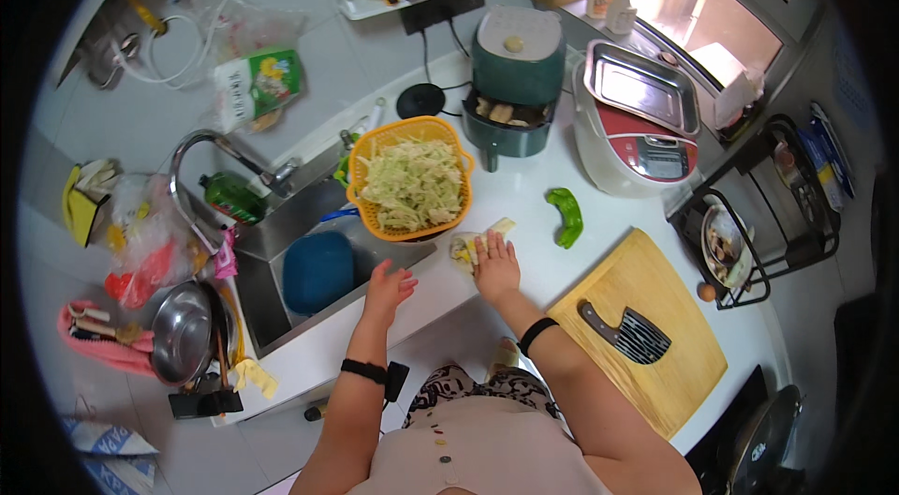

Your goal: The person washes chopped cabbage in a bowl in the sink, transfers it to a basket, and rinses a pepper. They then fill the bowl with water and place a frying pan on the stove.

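Observation:
My right hand [497,267] lies palm down on a crumpled, pale, yellow-patterned cloth [463,248] on the white counter; the hand hides part of it. My left hand [390,293] hovers by the counter's front edge with its fingers apart and nothing in them. Beyond both hands, an orange plastic basket [356,194] full of shredded cabbage [413,182] sits across the sink's right edge. A green pepper [565,217] lies to the right of the cloth. Nearer me on that side, a cleaver [632,333] rests flat on a wooden cutting board [674,382].
A blue plastic basin [318,272] stands in the steel sink [263,319] under a curved faucet [184,165]. At the back are a green air fryer [516,63], its drawer partly out with food inside, and a rice cooker [597,158] topped by a steel tray [642,84]. A black rack [762,214] stands right.

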`<state>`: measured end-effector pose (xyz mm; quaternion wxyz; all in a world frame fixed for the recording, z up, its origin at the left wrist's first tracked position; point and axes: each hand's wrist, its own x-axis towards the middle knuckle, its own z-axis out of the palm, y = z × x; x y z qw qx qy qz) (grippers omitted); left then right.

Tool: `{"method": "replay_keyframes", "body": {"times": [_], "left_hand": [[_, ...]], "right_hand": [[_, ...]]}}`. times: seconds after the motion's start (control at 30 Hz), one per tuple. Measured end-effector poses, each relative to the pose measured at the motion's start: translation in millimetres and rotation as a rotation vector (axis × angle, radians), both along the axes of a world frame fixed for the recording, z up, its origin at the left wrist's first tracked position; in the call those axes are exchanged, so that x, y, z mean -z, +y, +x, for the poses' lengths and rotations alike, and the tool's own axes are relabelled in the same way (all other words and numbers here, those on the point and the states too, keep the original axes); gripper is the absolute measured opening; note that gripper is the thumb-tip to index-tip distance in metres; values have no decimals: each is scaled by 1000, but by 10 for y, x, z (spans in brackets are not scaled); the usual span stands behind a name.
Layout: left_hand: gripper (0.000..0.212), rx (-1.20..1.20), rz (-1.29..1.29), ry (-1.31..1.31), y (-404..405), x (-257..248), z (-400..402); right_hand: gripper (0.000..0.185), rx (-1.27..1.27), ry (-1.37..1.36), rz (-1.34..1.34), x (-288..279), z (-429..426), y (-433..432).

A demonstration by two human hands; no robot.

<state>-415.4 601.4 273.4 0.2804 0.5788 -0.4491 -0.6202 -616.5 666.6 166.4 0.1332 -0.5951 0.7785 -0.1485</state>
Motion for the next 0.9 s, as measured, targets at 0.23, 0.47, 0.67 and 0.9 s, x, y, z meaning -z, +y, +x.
{"method": "replay_keyframes", "body": {"times": [0.23, 0.47, 0.67, 0.9], "left_hand": [[38, -177, 72, 402, -442, 360, -469], [29, -300, 86, 566, -601, 341, -504], [12, -453, 31, 441, -608, 219, -129], [12, -644, -97, 323, -417, 39, 1021]], "right_hand": [[61, 372, -25, 77, -40, -582, 65], [84, 412, -30, 163, -116, -247, 44], [82, 419, -15, 115, -34, -370, -534], [75, 262, -35, 131, -291, -4, -1616]]}}
